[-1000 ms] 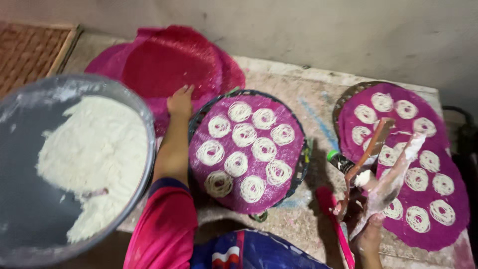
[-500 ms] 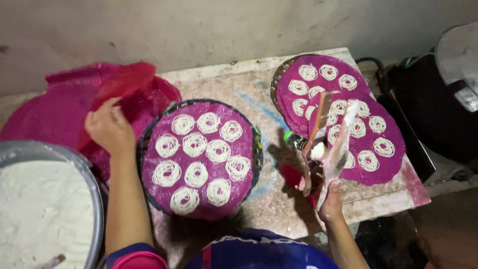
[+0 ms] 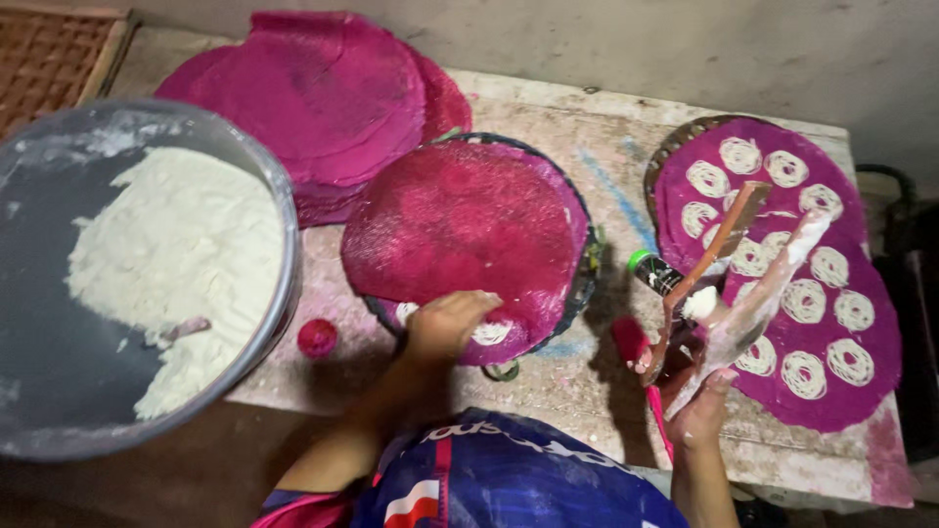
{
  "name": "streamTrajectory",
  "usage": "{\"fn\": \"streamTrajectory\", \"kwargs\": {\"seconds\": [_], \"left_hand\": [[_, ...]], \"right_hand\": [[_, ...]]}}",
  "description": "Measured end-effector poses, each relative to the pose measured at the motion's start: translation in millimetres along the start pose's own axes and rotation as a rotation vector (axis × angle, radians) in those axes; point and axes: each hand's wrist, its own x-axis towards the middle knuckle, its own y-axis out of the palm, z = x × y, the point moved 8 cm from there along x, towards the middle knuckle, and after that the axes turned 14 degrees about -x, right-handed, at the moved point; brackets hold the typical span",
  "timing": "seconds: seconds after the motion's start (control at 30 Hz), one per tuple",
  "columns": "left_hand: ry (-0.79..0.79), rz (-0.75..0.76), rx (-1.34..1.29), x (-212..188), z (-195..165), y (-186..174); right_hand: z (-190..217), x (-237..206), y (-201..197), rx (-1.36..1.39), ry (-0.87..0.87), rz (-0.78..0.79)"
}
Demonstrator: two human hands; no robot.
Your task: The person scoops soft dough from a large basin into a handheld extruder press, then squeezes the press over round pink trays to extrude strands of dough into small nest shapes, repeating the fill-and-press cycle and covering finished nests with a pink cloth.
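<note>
Right now the left hand has its fingers curled down on the near edge of a pink mesh mat, pressing it over the noodle coils on the round woven tray. That mat looks thin, floppy and light, so the rim seems the place to grip. The right hand is closed around a dough-smeared plastic piping bag and wooden stick, held above the table, just beside a second coil-covered mat.

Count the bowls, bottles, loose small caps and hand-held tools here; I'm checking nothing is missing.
Metal bowl: 1
Green-topped bottle: 1
Small pink cap: 1
Wooden tool, held in the right hand: 1
Total: 4
</note>
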Motion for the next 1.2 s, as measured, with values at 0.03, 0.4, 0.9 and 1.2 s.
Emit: {"fn": "streamTrajectory", "kwargs": {"seconds": [0.03, 0.4, 0.9, 1.2], "left_hand": [[-0.013, 0.01, 0.007, -7.3, 0.4, 6.8], [-0.266, -0.107, -0.787, 14.8, 21.4, -0.7], [-0.033, -0.443, -2.358, 85.2, 84.0, -21.0], [-0.056, -0.555, -2.364, 91.5, 93.5, 2.1]], "right_hand": [[1.1, 0.7, 2.7, -0.039, -0.01, 0.005], [-2.4, 40.2, 65.1, -0.487, 0.201, 0.542], [35.6, 94.5, 155.6, -1.289, 0.288, 0.859], [60.7, 108.2, 159.5, -1.417, 0.307, 0.86]]}}
